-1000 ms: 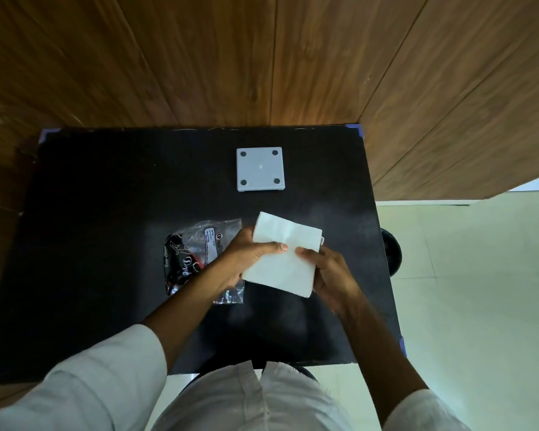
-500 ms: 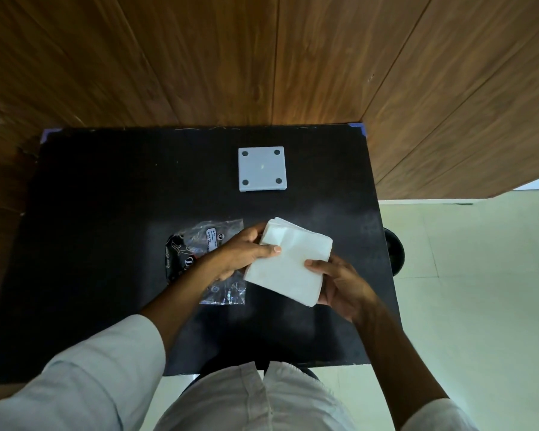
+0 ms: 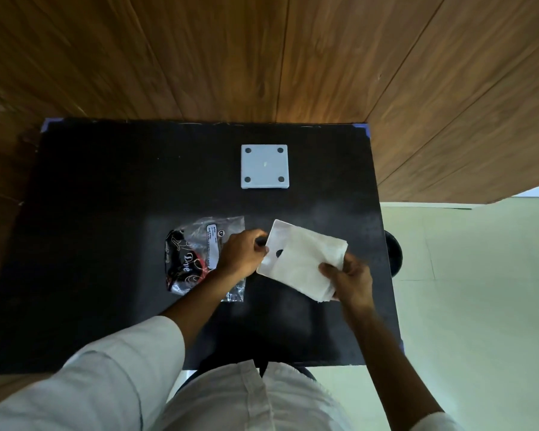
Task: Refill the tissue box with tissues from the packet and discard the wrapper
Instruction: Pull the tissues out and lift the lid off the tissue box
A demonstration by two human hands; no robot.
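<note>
My right hand (image 3: 347,278) grips the near right corner of a white tissue stack (image 3: 315,262), held just above the black table (image 3: 106,244). A smooth white panel (image 3: 274,244) with a small dark hole lies against the stack's left part, and my left hand (image 3: 246,255) pinches its left edge. The clear and black packet wrapper (image 3: 193,253) lies flat on the table, partly under my left wrist. A grey square tissue box (image 3: 264,166) with four dark dots on top stands behind, apart from both hands.
A wooden wall runs along the table's back and right. A round black object (image 3: 394,253) sits on the pale floor beside the table's right edge. My white sleeves and shirt fill the bottom of the view.
The tissue stack has shifted right and tilted. My left hand slid from the top of the stack to its left edge, where a smooth panel with a hole now shows.
</note>
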